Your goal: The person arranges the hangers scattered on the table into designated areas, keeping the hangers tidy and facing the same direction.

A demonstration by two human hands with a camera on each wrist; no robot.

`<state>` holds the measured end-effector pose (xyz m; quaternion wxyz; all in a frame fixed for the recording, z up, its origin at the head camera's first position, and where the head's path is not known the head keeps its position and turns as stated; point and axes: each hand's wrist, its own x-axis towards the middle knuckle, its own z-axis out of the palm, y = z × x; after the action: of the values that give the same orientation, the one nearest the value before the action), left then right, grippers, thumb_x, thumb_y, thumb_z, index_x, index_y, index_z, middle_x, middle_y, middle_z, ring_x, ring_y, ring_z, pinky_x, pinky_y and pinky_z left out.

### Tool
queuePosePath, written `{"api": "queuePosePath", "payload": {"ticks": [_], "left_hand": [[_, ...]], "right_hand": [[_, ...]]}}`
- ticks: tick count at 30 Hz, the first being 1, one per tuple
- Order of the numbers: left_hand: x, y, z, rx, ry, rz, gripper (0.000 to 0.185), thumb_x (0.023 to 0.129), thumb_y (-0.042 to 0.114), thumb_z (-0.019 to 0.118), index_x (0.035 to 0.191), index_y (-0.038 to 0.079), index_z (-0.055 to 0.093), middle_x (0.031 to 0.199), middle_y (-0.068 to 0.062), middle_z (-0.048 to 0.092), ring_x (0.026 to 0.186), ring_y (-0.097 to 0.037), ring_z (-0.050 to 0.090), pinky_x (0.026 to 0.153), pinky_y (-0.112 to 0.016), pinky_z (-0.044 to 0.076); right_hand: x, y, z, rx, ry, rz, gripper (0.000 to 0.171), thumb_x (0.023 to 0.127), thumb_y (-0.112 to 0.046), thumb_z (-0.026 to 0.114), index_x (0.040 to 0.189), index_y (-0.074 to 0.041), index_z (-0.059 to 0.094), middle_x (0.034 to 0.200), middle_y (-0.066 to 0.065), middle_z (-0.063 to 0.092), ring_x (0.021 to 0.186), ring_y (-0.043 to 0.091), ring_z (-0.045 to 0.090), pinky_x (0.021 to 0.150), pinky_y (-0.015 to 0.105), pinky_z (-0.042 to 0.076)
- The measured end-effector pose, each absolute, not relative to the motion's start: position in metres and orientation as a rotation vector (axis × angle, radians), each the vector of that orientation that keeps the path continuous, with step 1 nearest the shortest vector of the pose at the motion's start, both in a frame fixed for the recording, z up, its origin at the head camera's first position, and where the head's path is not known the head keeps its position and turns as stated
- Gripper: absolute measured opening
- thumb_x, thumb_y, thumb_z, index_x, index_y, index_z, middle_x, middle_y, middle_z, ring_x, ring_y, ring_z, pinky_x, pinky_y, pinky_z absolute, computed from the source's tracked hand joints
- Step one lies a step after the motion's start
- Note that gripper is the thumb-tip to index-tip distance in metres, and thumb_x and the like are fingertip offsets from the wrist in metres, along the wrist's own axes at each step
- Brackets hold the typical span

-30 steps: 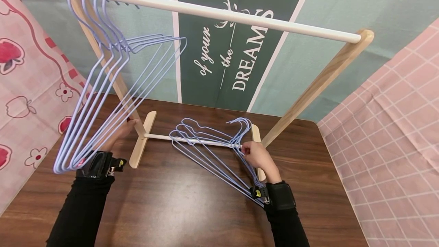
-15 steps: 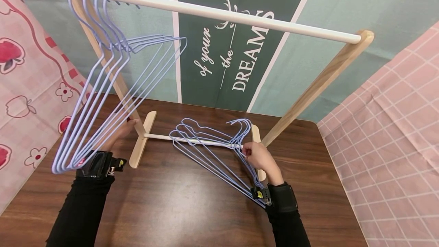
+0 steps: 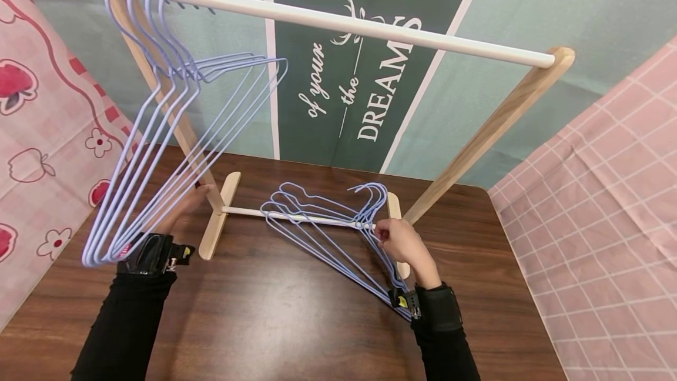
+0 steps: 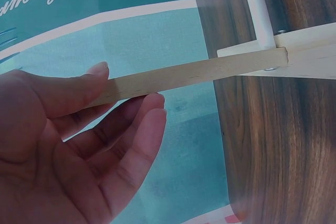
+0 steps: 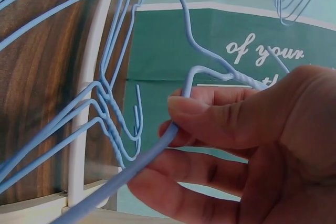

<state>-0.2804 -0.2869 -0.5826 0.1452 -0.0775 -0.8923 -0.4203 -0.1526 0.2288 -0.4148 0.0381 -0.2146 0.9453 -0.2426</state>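
Note:
My left hand [image 3: 182,201] grips the lower part of the rack's left wooden post [image 4: 199,73], thumb on one side and fingers on the other in the left wrist view. Several blue wire hangers in front partly hide that hand in the head view. At the rack's right foot, my right hand [image 3: 403,246] pinches a blue wire hanger [image 5: 118,181] by its shoulder, just below the twisted neck. Other blue hangers [image 3: 330,251] lie in an overlapping pile across the lower bar, their hooks toward the right.
Several blue hangers [image 3: 158,128] hang at the left end of the white top rail [image 3: 370,27]. The right wooden post [image 3: 492,128] slants up behind my right hand. A wooden table [image 3: 264,322] lies underneath, with cloth hangings [image 3: 608,204] around it.
My right hand has shifted very slightly right and down while pinching the hanger. My left hand stays on the post.

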Motion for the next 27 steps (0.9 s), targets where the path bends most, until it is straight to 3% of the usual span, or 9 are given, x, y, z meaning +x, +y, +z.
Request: {"api": "queuePosePath", "payload": {"ticks": [6,10,13,19,24,26,27], "left_hand": [[-0.29,-0.292,-0.604,-0.13,-2.611,-1.222,0.037,0.089,0.025,0.059,0.104,-0.006,0.049,0.088,-0.022,0.05,0.081,-0.034,0.049,0.069,-0.044,0.038],[-0.311,-0.315,-0.656,-0.213,-2.593,-1.369,0.043,0.092,0.034,0.052,0.119,0.003,0.042,0.107,-0.02,0.043,0.1,-0.028,0.044,0.08,-0.035,0.036],[-0.325,-0.329,-0.686,-0.248,-2.61,-1.408,0.053,0.092,0.04,0.049,0.132,0.01,0.033,0.121,-0.019,0.037,0.115,-0.027,0.038,0.09,-0.035,0.033],[-0.338,-0.337,-0.698,-0.126,-2.623,-1.311,0.056,0.087,0.04,0.059,0.123,0.0,0.044,0.106,-0.02,0.049,0.099,-0.034,0.048,0.082,-0.045,0.037],[-0.328,-0.337,-0.693,-0.234,-2.617,-1.582,0.055,0.09,0.036,0.055,0.128,-0.001,0.041,0.114,-0.02,0.048,0.112,-0.029,0.046,0.094,-0.039,0.035],[-0.328,-0.34,-0.702,-0.296,-2.602,-1.679,0.049,0.093,0.032,0.05,0.13,0.002,0.039,0.12,-0.017,0.044,0.118,-0.02,0.042,0.096,-0.029,0.031],[-0.327,-0.338,-0.7,-0.261,-2.638,-1.659,0.05,0.095,0.031,0.047,0.132,0.0,0.037,0.124,-0.02,0.042,0.122,-0.023,0.038,0.099,-0.033,0.029]], "right_hand": [[-0.146,0.219,-0.394,-0.622,2.888,-0.68,0.019,0.062,0.011,0.051,0.063,-0.008,0.052,0.056,-0.004,0.041,0.052,0.013,0.039,0.049,0.026,0.03],[-0.142,0.213,-0.379,-0.54,2.87,-0.605,0.02,0.065,0.012,0.05,0.064,-0.009,0.053,0.057,-0.004,0.041,0.053,0.013,0.039,0.051,0.025,0.03],[-0.141,0.212,-0.375,-0.5,2.87,-0.577,0.021,0.067,0.011,0.052,0.065,-0.01,0.054,0.058,-0.004,0.042,0.054,0.012,0.04,0.051,0.025,0.032],[-0.141,0.212,-0.37,-0.482,2.87,-0.587,0.021,0.069,0.01,0.054,0.066,-0.01,0.055,0.06,-0.003,0.044,0.055,0.014,0.04,0.051,0.026,0.032],[-0.139,0.212,-0.366,-0.465,2.866,-0.589,0.021,0.069,0.01,0.053,0.067,-0.011,0.055,0.062,-0.002,0.045,0.056,0.015,0.041,0.051,0.026,0.031],[-0.139,0.213,-0.364,-0.448,2.866,-0.592,0.021,0.069,0.011,0.053,0.068,-0.01,0.055,0.062,-0.001,0.045,0.056,0.015,0.041,0.05,0.026,0.031],[-0.139,0.213,-0.362,-0.442,2.869,-0.591,0.021,0.069,0.011,0.053,0.068,-0.01,0.055,0.062,-0.001,0.045,0.056,0.015,0.041,0.05,0.026,0.031]]}}
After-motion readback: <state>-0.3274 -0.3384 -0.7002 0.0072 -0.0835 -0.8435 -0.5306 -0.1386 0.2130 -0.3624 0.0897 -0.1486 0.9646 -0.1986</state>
